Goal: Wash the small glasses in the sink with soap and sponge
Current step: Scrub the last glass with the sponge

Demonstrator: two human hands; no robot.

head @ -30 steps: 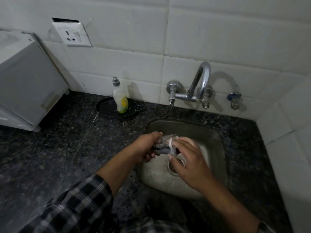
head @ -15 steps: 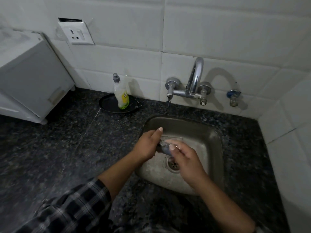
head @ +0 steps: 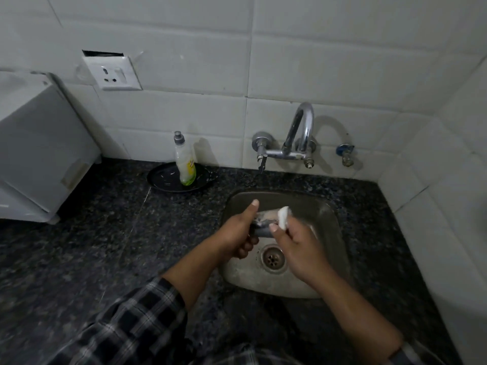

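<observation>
The sink is set into the worktop at the 3 o'clock side, its drain near the front. The tap is on the wall behind it, at 12 o'clock from the basin, a valve at its 3 o'clock. At the sink's 10 o'clock a plate lies on the worktop against the wall, a soap bottle upright on it. A socket sits on the wall at 11 o'clock from the bottle. An appliance stands at the far 9 o'clock edge. Over the basin, the left hand and right hand meet around a glass, a sponge at its 3 o'clock end.

Small clear glass lies sideways over the steel sink.
</observation>
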